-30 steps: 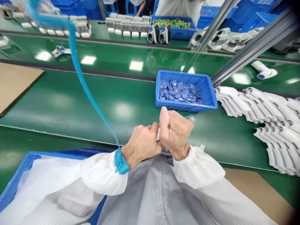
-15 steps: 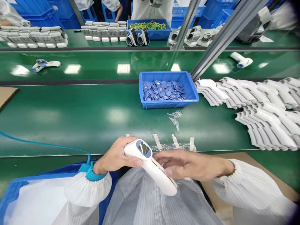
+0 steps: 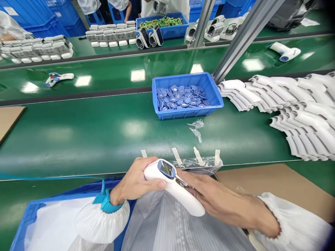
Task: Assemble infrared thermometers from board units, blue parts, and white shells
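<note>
Left hand [image 3: 136,181], blue strap band at the wrist, wrapped around the head end of a white smooth plastic handheld thermometer [image 3: 174,186] with a blue-rimmed dark oval display; fingers curled over the top, thumb beneath, a firm grasp. Right hand [image 3: 209,198], loosely extended rather than clenched, fingers laid along the far side of the thermometer's curved handle, touching and steadying it; whether they close fully around it cannot be told. Thermometer position: low centre, tilted, display end up-left, handle end down-right, held over a grey striped garment just short of the near edge of the glossy green worktop [image 3: 78,132]. Just beyond the hands: crinkled clear plastic bag [image 3: 199,164] fixed to the worktop edge by four pale tape strips. Beyond that: small scraps of clear film [image 3: 196,129], loose on the green surface. Further back, centre: rectangular blue plastic bin [image 3: 217,97] holding small flat blue parts. Right: overlapping rows of white curved plastic half-shells [image 3: 300,108], matte, stacked like tiles. Near left: large blue plastic crate [image 3: 26,216] lined with white sheet. Near right: flat brown cardboard sheet [image 3: 274,184]. Far side: further white housings in rows, a second blue bin of green parts [image 3: 167,26], and other people in white coats, only partly in view. Slanted grey aluminium rail [image 3: 243,38] crossing upper right.
</note>
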A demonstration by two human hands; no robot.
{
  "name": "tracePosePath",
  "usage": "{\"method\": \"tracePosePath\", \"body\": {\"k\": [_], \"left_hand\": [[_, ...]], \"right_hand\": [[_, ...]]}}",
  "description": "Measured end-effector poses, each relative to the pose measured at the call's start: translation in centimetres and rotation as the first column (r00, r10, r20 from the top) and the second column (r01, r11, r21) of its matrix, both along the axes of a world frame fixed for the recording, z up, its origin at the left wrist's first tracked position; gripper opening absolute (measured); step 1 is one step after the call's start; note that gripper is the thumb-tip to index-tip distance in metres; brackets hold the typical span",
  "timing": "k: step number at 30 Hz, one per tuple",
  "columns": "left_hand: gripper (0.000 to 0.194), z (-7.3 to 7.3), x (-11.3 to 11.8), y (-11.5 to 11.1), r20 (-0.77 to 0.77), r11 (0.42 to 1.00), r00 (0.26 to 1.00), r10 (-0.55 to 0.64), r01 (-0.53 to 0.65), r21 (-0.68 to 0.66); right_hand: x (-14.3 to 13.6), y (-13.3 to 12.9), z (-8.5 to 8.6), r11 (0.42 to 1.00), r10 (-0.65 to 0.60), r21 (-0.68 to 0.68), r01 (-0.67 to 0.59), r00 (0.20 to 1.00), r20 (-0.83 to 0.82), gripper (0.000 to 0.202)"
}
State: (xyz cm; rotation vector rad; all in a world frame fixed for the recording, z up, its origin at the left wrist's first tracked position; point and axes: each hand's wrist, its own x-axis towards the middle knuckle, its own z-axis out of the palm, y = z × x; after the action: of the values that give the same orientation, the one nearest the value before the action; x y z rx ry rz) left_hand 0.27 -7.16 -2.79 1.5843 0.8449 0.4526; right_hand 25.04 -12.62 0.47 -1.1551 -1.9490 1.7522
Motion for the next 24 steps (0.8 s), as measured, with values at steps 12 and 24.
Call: {"method": "tracePosePath", "body": {"k": [12, 24], "left_hand": [[0.058, -2.4, -0.5, -4.2, -0.229, 0.815, 0.937, 0.264, -0.089, 0.573], [0.054, -1.5, -0.2, -4.2, -0.213, 0.751, 0.924, 0.317, -0.107, 0.652]], "right_hand": [[-2.1, -1.0, -0.9, 0.865, -0.365, -0.411, 0.287, 0.923, -0.122, 0.051], [-4.3, -1.6, -0.6, 0.910, -0.403, -0.107, 0.400, 0.915, -0.009, 0.025]]}}
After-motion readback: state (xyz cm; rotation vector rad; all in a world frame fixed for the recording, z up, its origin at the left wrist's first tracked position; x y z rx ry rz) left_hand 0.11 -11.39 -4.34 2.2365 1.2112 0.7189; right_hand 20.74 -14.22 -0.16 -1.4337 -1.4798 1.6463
